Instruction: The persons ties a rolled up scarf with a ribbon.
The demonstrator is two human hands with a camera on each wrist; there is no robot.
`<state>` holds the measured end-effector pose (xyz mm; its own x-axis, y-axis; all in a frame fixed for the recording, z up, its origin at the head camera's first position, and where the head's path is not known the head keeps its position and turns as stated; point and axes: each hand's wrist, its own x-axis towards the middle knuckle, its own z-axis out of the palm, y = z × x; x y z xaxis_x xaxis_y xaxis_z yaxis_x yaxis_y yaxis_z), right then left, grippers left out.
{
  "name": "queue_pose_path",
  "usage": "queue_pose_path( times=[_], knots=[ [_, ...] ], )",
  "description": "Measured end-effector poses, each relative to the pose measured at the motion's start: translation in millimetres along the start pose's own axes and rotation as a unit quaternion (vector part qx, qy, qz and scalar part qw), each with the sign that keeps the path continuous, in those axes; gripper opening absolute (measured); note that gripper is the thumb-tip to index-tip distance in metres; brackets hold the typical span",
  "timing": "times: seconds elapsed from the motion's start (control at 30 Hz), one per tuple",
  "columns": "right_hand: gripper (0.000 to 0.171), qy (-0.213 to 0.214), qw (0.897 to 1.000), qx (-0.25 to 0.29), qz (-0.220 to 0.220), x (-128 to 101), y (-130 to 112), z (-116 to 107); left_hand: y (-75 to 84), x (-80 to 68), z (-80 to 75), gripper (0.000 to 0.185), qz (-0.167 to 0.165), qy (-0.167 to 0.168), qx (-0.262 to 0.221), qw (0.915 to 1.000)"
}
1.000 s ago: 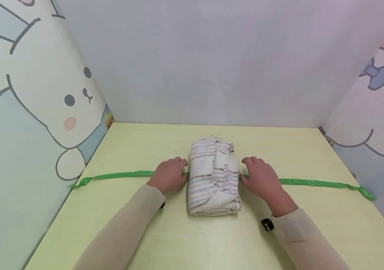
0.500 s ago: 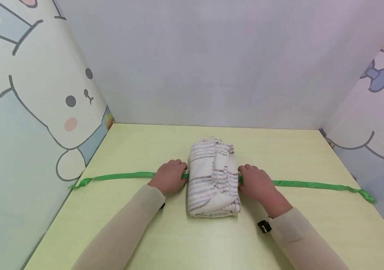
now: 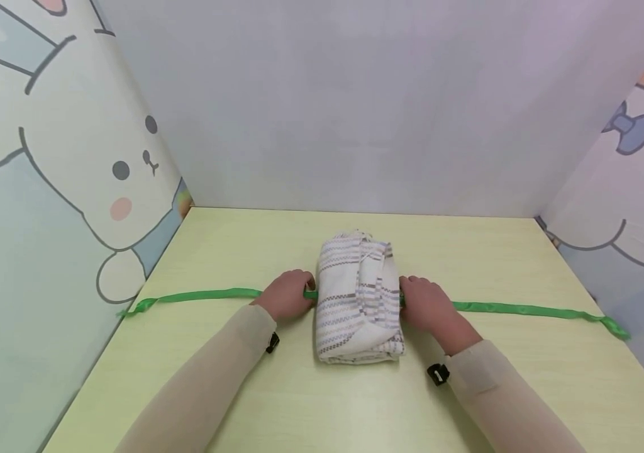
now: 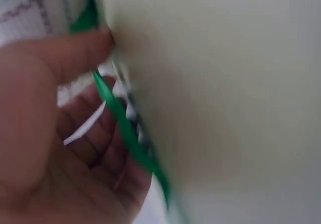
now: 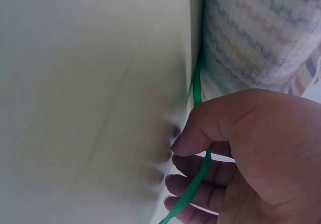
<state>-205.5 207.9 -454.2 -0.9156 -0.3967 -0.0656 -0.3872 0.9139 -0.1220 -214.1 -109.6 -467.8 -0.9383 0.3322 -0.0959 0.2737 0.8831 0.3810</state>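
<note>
A folded white towel [image 3: 338, 277] with coloured stripes lies mid-table, crossing over a long green ribbon [image 3: 503, 307]. The ribbon's stretch under the towel is hidden. At the towel's left side my left hand [image 3: 287, 296] pinches the ribbon; in the left wrist view the ribbon [image 4: 131, 138] passes behind the thumb and across the curled fingers. On the opposite side, close against the towel, my right hand [image 3: 428, 307] has the ribbon between thumb and fingers. The right wrist view shows the ribbon [image 5: 196, 86] running from under the towel [image 5: 261, 38] into that pinch.
The pale yellow table [image 3: 322, 409] ends at a plain light back wall [image 3: 356, 113]. Cartoon-printed panels stand on both sides, with a rabbit [image 3: 90, 145] on the left one. The ribbon's ends reach near the table's side edges.
My right hand has moved left to the towel's side and closed on the ribbon. The left hand has stayed in nearly the same place, its fingers drawn in on the ribbon. The towel lies still.
</note>
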Motion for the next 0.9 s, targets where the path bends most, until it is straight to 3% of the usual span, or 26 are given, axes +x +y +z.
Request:
queue_pose_path(
  times=[0.2,0.33,0.47,0.53,0.73,0.9],
  knots=[
    [0.024,-0.012,1.0,-0.02,-0.002,2.1,-0.4,0.9,-4.2,2.8,1.0,0.021,0.007,-0.012,-0.013,0.9998],
    [0.023,-0.016,1.0,-0.016,0.001,3.7,0.1,0.9,-3.9,2.4,-0.4,0.017,0.001,-0.025,0.005,0.9997],
    [0.016,-0.017,1.0,0.0,0.01,4.5,1.4,-2.1,-1.7,0.6,-4.6,0.002,-0.007,-0.045,0.03,0.9985],
    [0.012,-0.015,1.0,0.007,0.014,4.9,2.1,-4.5,-0.7,-0.8,-7.0,0.006,-0.009,-0.048,0.044,0.9978],
    [0.008,-0.009,1.0,0.013,0.019,5.9,5.6,-11.3,1.6,-2.1,-11.9,0.009,-0.002,-0.023,0.102,0.9945],
    [0.011,-0.008,1.0,0.005,0.027,4.1,11.3,-13.2,1.6,0.7,-16.0,0.008,-0.013,0.0,0.106,0.9942]
  ],
)
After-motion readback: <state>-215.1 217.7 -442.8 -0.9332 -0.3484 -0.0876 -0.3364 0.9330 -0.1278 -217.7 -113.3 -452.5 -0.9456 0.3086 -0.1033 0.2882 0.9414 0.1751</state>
